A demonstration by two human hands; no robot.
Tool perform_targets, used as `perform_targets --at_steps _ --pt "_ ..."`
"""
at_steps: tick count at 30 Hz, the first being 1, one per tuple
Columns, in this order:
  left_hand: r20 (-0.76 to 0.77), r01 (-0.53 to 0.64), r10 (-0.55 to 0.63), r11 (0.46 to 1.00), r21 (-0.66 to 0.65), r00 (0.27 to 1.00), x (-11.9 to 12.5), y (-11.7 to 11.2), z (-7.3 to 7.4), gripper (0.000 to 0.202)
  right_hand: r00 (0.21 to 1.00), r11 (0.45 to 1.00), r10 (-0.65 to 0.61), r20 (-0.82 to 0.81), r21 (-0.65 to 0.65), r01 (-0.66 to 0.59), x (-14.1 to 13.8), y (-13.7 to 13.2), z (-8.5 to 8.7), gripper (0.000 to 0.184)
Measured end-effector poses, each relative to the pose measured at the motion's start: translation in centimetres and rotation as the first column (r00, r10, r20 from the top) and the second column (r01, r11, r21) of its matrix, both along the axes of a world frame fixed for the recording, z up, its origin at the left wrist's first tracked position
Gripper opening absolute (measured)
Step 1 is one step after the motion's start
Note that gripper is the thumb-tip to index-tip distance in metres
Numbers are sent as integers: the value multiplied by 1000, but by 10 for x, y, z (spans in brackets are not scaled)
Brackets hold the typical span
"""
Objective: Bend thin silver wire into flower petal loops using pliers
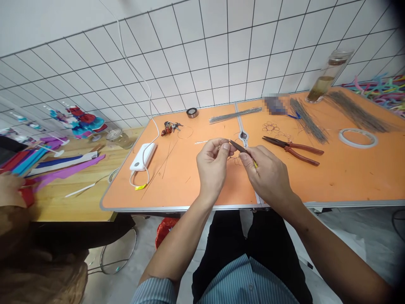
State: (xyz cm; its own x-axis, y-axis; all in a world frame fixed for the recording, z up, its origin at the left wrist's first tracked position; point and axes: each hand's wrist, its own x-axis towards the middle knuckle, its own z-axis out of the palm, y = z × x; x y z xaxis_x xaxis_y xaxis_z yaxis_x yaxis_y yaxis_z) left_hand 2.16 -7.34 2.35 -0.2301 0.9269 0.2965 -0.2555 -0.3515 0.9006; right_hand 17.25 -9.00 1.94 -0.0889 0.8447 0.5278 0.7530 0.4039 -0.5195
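Over the middle of the orange table, my left hand (pixel 213 162) is closed in a pinch, with a bit of thin wire at its fingertips. My right hand (pixel 267 169) is wrapped round a dark, tapered tool (pixel 238 146) with a yellow end; its exact kind is unclear. The tool's tip meets my left fingertips. Just below and between the hands, dark looped wire (pixel 234 160) shows, partly hidden by them. Right of my right hand lie long-nosed pliers (pixel 289 146) with reddish-brown handles, jaws apart. Behind them is a flower-shaped wire piece (pixel 271 127).
Bundles of straight wire (pixel 236 115) lie toward the back. A glass bottle (pixel 325 82), white tape roll (pixel 358 138), dark tape roll (pixel 192 112), keys (pixel 172 126) and white power strip (pixel 143 157) surround the work area. Another person's hand (pixel 12 185) is at left.
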Motion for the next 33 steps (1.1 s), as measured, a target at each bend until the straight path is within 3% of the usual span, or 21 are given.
perform_targets --at_steps 13,33 --pt "24 21 -21 1000 -14 999 0 -1 2 15 993 983 -39 109 182 19 -2 6 -11 37" --pt "37 63 -60 995 -71 997 3 1 3 16 999 992 -12 43 125 7 -4 5 -12 33"
